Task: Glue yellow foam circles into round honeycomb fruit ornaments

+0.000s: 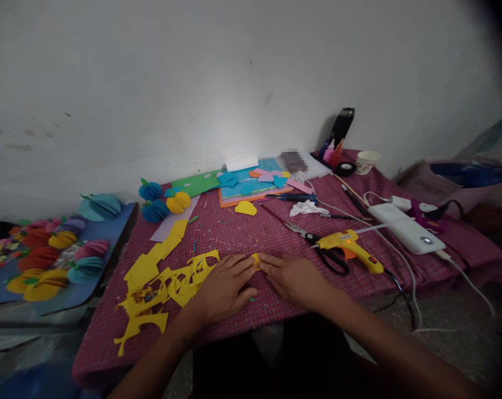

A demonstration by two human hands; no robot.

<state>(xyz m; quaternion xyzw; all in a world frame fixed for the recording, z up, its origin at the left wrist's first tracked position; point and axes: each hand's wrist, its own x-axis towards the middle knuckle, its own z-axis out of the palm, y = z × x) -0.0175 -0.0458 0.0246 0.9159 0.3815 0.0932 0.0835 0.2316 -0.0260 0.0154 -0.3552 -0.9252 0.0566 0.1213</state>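
On the red checked cloth [230,233], my left hand [226,288] and my right hand [292,277] meet at their fingertips. A small piece of yellow paper [256,260] shows between them, pressed by the fingertips of both hands. Most of that piece is hidden under the fingers. A yellow paper cutout [245,208] lies flat beyond the hands. Yellow paper scraps [149,299] with curved holes spread left of my left hand. To the right of my right hand are a yellow glue gun [351,247] and black-handled scissors [334,261].
Folded paper fruits [155,210] stand at the table's back left, with more on a blue board [122,227]. Coloured sheets [251,185] lie at the back. A black bottle [342,126], a paper cup [366,162], a white power bank [404,228] and cables are right.
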